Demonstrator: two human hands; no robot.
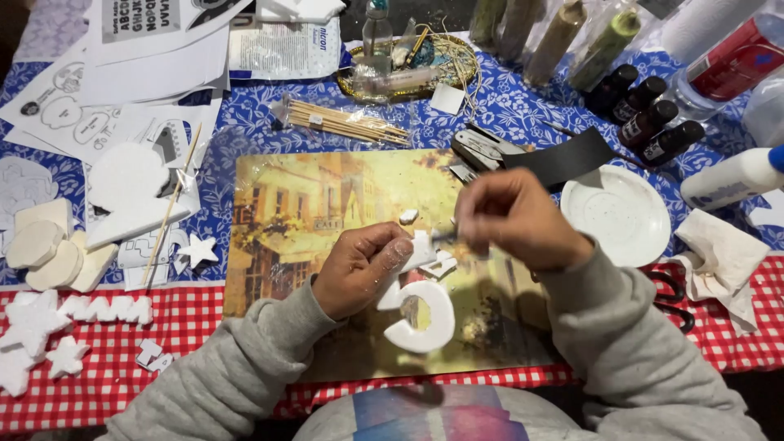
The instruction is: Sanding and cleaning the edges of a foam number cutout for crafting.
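Head view is showing my left hand [359,265] pinching the upper end of a white foam numeral [418,314], a curved shape with an open bowl, lying on the picture board [302,212] near the middle of the table, just to my near side. I am closing my fingers around its top stroke, thumb over the face, while the rounded lower part is resting on the board. My right hand [514,219] is gripping a thin dark tool [445,236], its tip meeting the foam just beside my left fingertips; what kind of blade or point it has I cannot tell. Small white offcuts [441,263] are lying against the numeral. I am judging this piece as very light, stiff yet crumbly, easy to dent or snap at the narrow neck, so I am holding it close to the cut, on the flat faces, with mild pressure. A white saucer [621,214] is sitting to the right, and skewers [343,122] are lying farther away
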